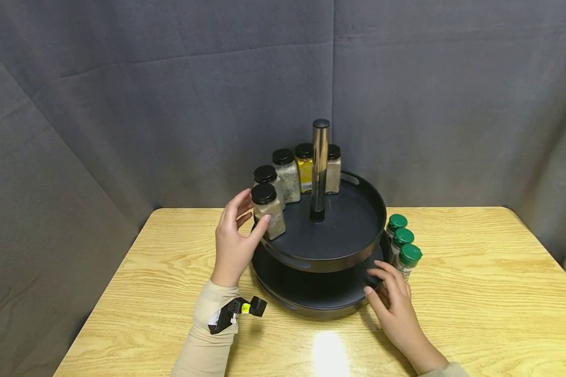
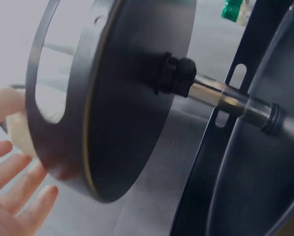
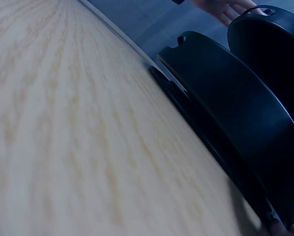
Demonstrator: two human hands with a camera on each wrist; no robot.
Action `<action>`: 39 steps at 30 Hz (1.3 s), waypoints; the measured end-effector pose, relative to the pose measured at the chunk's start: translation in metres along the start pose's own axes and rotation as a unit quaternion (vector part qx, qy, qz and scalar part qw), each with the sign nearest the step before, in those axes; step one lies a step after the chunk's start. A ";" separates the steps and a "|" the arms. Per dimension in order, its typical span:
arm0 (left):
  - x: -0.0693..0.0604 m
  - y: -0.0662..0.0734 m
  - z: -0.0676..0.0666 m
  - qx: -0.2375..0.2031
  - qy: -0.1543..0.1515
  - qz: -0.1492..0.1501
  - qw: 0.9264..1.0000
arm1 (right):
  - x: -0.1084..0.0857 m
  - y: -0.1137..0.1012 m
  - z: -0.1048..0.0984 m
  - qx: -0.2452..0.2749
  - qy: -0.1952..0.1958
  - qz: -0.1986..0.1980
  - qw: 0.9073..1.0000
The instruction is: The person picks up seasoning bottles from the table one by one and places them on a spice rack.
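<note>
A two-tier black turntable stands on the table, with its upper tray (image 1: 330, 235) above its lower tray (image 1: 311, 293). My left hand (image 1: 236, 235) is at the upper tray's left side, around the nearest black-lidded spice jar (image 1: 270, 217). Its thumb lies against the jar's front, while the other fingers are spread in the left wrist view. That jar stands on the upper tray. My right hand (image 1: 396, 309) is at the lower tray's right front edge, fingers loosely bent and nothing held. Close beyond it are three green-lidded spice bottles (image 1: 409, 256), partly hidden by the tray and hand.
More black-lidded jars (image 1: 286, 175) line the upper tray's left and back, one with a yellow label (image 1: 305, 170). A metal post (image 1: 319, 173) rises from the tray's middle. Behind the wooden table (image 1: 476, 293) hangs a grey curtain (image 1: 170, 115).
</note>
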State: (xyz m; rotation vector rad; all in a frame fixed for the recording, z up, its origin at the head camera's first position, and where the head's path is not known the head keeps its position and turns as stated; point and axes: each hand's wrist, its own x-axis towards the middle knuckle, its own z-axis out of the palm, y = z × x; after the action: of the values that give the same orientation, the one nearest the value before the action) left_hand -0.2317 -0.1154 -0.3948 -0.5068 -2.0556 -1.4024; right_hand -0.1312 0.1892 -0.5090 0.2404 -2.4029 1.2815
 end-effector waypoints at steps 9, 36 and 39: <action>0.004 -0.011 -0.012 -0.024 0.010 -0.016 1.000 | 0.000 -0.001 0.000 0.001 -0.002 0.003 1.000; 0.000 -0.029 0.000 -0.036 -0.032 -0.108 0.993 | 0.000 -0.003 -0.001 0.008 -0.003 0.004 1.000; -0.001 -0.036 0.000 -0.021 -0.032 -0.111 0.993 | 0.000 -0.003 -0.001 0.008 -0.003 0.004 1.000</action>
State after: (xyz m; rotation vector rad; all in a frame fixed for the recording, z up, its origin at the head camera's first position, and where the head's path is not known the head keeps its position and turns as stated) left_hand -0.2523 -0.1282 -0.4208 -0.3523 -2.1925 -1.5799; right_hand -0.1297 0.1888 -0.5065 0.2388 -2.4020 1.3052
